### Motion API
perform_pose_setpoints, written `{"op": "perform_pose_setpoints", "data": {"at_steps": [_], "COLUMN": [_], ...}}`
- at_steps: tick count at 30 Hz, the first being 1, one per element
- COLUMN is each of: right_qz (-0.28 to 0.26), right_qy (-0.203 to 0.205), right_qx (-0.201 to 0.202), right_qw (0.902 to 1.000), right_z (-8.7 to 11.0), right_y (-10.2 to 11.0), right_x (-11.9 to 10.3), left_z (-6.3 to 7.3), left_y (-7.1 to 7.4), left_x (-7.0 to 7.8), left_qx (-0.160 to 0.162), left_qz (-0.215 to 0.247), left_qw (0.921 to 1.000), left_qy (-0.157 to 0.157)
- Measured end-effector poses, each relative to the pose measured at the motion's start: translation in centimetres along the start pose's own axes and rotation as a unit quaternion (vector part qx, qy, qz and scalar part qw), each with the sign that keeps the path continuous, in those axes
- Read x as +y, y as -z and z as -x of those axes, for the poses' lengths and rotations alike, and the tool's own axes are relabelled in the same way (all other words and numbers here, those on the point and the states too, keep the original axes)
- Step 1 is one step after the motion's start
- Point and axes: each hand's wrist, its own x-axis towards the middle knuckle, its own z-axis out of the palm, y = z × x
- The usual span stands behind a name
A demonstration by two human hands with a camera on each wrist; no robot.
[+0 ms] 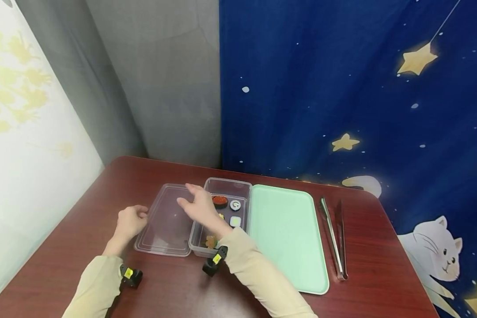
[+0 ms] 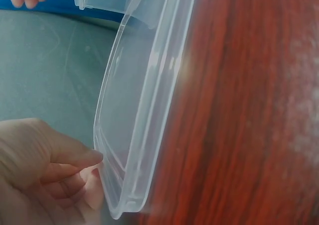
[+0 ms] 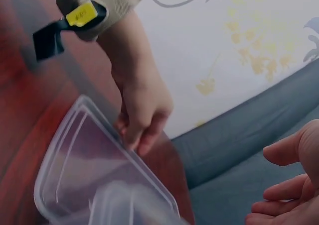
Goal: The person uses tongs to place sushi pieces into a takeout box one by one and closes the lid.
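Note:
My left hand (image 1: 131,222) pinches the left edge of a clear plastic lid (image 1: 168,225), thumb on one side and curled fingers on the other, as the left wrist view shows. The lid lies beside a clear plastic box (image 1: 228,182). Above the border between lid and box, my right hand (image 1: 200,207) hovers with fingers apart, holding nothing. Inside the box are a red-topped sushi piece (image 1: 220,202), a round sushi roll (image 1: 235,205), a whitish piece with a green centre (image 1: 235,221) and an orange flower-shaped piece (image 1: 211,241). The right forearm partly hides the box's contents.
A mint-green tray (image 1: 288,238) stands against the box's right side. Metal tongs (image 1: 334,240) lie to the right of the tray. The reddish-brown table (image 1: 171,282) ends at a grey curtain (image 1: 175,88) and a blue starry one (image 1: 286,88).

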Motion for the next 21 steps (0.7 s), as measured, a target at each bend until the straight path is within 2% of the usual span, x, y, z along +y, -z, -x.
{"op": "perform_pose_setpoints", "data": {"at_steps": [3, 6, 13, 17, 21], "right_qz": [0.0, -0.012, -0.048, -0.054, -0.056], "right_qy": [-0.024, -0.073, -0.177, -0.205, -0.215], "right_qx": [0.0, 0.006, 0.042, 0.032, 0.031], "right_qw": [0.9997, 0.9973, 0.9822, 0.9768, 0.9744], "right_z": [-0.4, -0.7, -1.4, -1.3, -0.9], "right_y": [-1.1, -2.4, -5.7, -7.1, -8.3], "right_x": [-0.9, -1.7, -2.7, -3.1, -3.1], "left_z": [0.1, 0.3, 0.6, 0.7, 0.8], "left_y": [0.3, 0.6, 1.3, 1.6, 1.9], "left_x": [0.1, -0.1, -0.9, -1.3, -1.7], "left_qx": [0.004, 0.007, 0.01, 0.006, -0.002], "left_qz": [-0.004, -0.006, -0.017, -0.022, -0.024], "left_qw": [1.0, 0.9999, 0.9996, 0.9994, 0.9992], "left_qy": [0.0, 0.007, 0.021, 0.027, 0.032]}}
